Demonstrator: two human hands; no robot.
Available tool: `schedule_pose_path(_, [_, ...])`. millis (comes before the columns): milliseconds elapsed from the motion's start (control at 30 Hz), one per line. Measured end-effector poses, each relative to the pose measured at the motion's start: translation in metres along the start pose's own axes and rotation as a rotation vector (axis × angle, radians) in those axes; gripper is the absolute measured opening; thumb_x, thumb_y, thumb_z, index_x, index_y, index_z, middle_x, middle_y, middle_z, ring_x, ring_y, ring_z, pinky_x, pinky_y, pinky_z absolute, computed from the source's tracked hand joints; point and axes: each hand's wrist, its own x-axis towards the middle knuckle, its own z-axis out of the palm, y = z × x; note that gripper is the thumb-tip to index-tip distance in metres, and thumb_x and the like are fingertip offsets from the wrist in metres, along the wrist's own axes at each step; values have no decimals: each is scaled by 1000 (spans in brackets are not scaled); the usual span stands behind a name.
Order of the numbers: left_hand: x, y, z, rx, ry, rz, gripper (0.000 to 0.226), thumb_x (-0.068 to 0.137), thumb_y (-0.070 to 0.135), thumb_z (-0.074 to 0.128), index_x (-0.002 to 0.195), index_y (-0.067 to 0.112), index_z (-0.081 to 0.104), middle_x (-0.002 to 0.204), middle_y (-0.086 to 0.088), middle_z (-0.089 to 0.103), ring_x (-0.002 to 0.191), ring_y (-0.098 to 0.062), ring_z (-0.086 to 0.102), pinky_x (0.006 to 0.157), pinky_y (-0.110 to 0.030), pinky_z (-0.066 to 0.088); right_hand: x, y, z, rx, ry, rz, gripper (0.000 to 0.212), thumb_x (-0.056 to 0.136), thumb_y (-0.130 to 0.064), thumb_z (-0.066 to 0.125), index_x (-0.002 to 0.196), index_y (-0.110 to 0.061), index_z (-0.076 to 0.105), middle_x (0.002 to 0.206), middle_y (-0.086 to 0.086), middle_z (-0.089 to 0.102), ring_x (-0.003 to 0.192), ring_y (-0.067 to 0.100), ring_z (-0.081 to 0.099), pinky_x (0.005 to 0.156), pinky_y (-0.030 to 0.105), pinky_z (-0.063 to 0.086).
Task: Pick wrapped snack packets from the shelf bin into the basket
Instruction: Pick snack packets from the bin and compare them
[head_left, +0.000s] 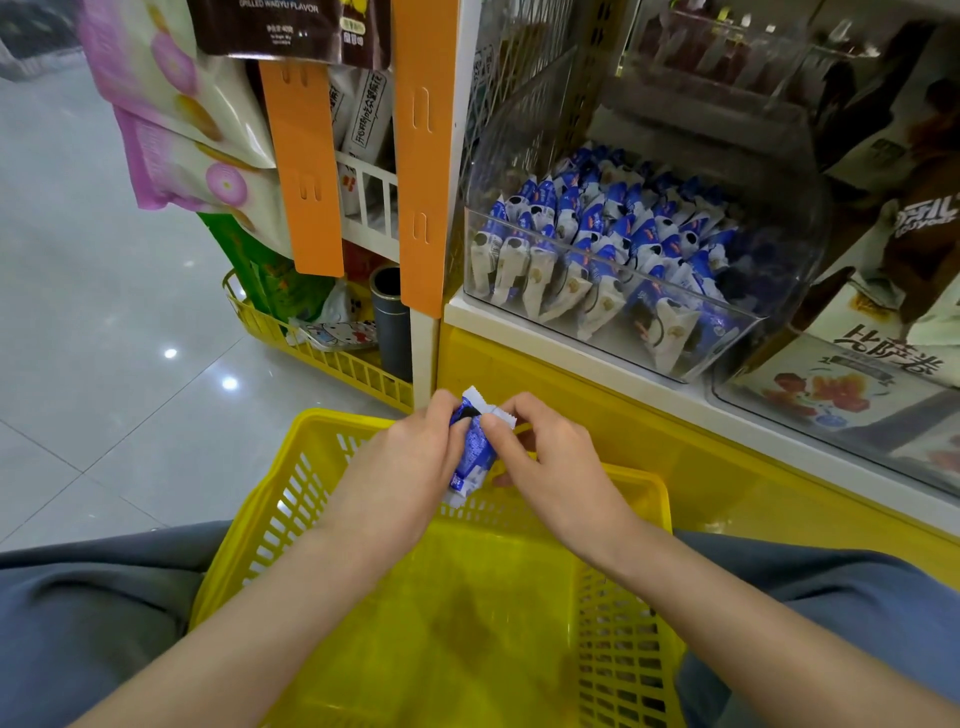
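A blue and white snack packet (471, 451) is held upright between both hands over the far rim of the yellow basket (270, 514). My left hand (400, 467) grips its left side and my right hand (550, 462) pinches its top right corner. The basket rests on my lap and nothing is visible on its floor. Above and to the right, a clear shelf bin (769, 317) holds several more blue and white packets (613, 234) standing in rows.
A yellow shelf base (727, 467) runs behind the basket. Another clear bin with boxed snacks (852, 384) sits at the right. Orange hanging strips (306, 171), hanging snack bags (171, 114) and a low yellow floor basket (332, 364) are at the left, beside grey tiled floor.
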Motion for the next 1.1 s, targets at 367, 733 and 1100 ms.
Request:
schedule_pose_path(367, [7, -2, 5, -302, 93, -174, 13, 97, 23, 40, 99, 18, 52, 63, 7, 53, 55, -6, 49, 51, -19, 34, 3, -7, 4, 320, -148, 168, 22, 88, -20, 60, 108, -20, 52, 108, -2, 62, 88, 17, 67, 71, 35, 59])
schedule_pose_path(733, [8, 3, 8, -712, -119, -376, 15, 98, 12, 40, 105, 18, 51, 85, -3, 65, 69, -17, 59, 81, -48, 53, 8, -4, -1, 398, -43, 241, 21, 90, -14, 58, 110, -14, 52, 107, 3, 61, 76, 7, 63, 60, 25, 57])
schedule_pose_path(1100, [14, 15, -14, -1235, -337, -650, 40, 88, 45, 45, 104, 14, 65, 100, -7, 71, 94, -19, 66, 87, -34, 51, 12, -13, -15, 381, -83, 193, 34, 89, -12, 57, 121, -12, 48, 120, 3, 57, 106, 13, 56, 85, 16, 47])
